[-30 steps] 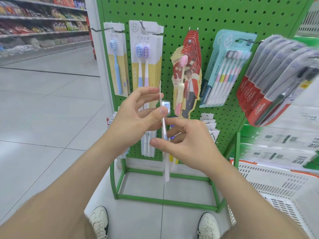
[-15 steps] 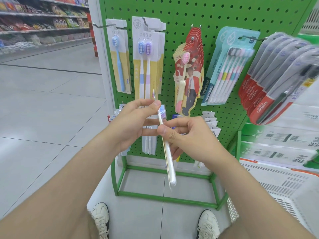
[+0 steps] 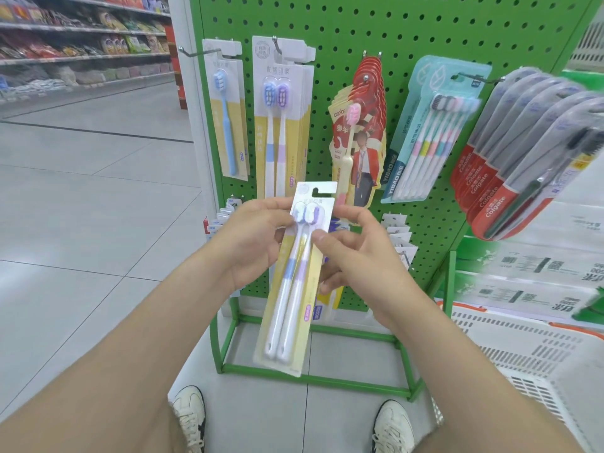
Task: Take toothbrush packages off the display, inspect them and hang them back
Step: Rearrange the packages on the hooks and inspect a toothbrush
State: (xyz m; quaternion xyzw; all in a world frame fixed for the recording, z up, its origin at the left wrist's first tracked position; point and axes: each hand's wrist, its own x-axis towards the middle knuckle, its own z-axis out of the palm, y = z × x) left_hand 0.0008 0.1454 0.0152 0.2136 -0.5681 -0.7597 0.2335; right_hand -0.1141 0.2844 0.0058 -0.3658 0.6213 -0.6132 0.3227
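Right in front of the person stands a tall green pegboard display [image 3: 425,34] on a green metal frame, set on a pale tiled floor [image 3: 81,223]. Off to the left, well back, run stocked store shelves [image 3: 81,44]. A white slotted basket [image 3: 523,348] sits low on the right, beside the frame.

Across the board hang several lots of brushes. Farthest right is a thick bunch of red Colgate packs [image 3: 510,178] jutting out on a hook. Next to them is a teal multi-brush pack [image 3: 434,132], then a stack of red packs [image 3: 362,135] with a pink brush in front. Left of those hangs a row of yellow-and-white twin packs [image 3: 281,116], and at the far left a pack with a single blue brush [image 3: 225,109].

Both bare forearms reach forward. The left hand [image 3: 255,237] and the right hand [image 3: 356,256] hold one toothbrush package [image 3: 294,282] between them. It is off the hooks, in front of the lower board. It faces the person, heads up, its bottom end leaning a little to the left. Each hand pinches an edge, thumb on the front and fingers behind the card. Inside lie two white brushes, one with a blue band and one with a purple band. White shoes [image 3: 189,416] show below on the tiles.
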